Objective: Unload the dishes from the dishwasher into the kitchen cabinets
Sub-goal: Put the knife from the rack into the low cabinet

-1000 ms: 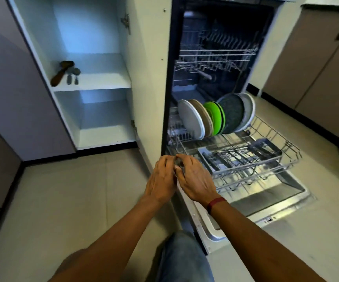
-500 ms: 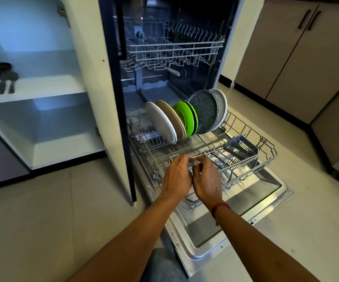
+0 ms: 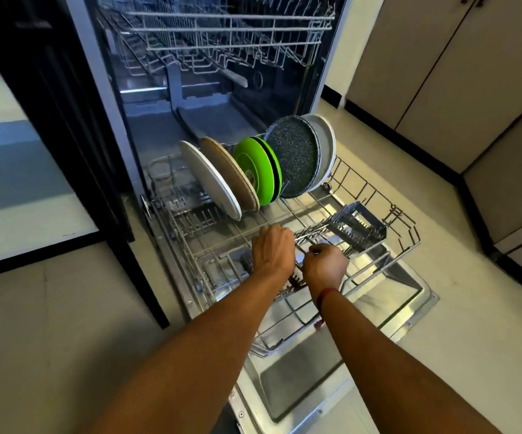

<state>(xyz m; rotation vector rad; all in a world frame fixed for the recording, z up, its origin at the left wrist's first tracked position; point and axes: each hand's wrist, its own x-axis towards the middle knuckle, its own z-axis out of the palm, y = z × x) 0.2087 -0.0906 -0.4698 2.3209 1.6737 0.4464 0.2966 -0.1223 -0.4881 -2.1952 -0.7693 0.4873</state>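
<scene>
Just past the left grip and right grip, plates stand in the rack. Both grips curl over rack wires; I cannot tell what they hold. Pale floor lies around.

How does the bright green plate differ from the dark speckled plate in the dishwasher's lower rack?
The bright green plate is plain-coloured and smaller; the dark speckled plate is flecked and wider. The green one stands mid-row, the speckled one further right. Both stand on edge.
</scene>
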